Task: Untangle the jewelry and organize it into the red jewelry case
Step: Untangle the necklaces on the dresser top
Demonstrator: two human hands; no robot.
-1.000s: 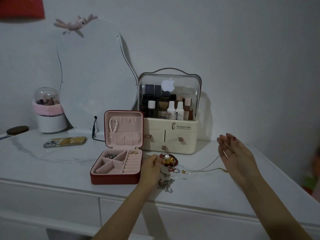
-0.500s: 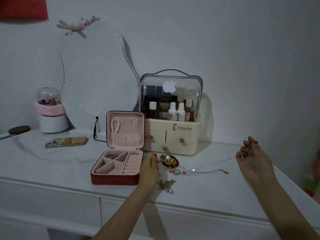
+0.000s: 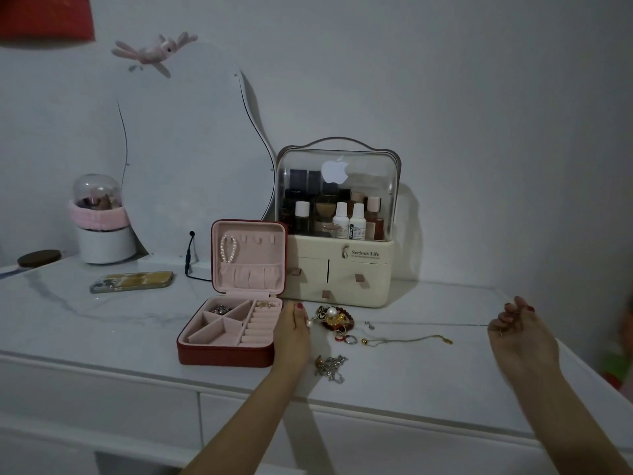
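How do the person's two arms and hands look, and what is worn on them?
Both forearms are bare, with no sleeve in view. The left hand and the right hand have red-painted nails. No watch or bracelet shows on either wrist. Whether a ring is worn is too small to tell.

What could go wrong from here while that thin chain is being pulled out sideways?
1. The right hand pinches a thin chain stretched taut toward the jewelry pile; if it is still snagged, more pull may tighten the knot or snap it.
2. The left hand only pinches a pearl at the pile's edge, so the pile could drag.
3. The silver clump lies near the tabletop's front edge.
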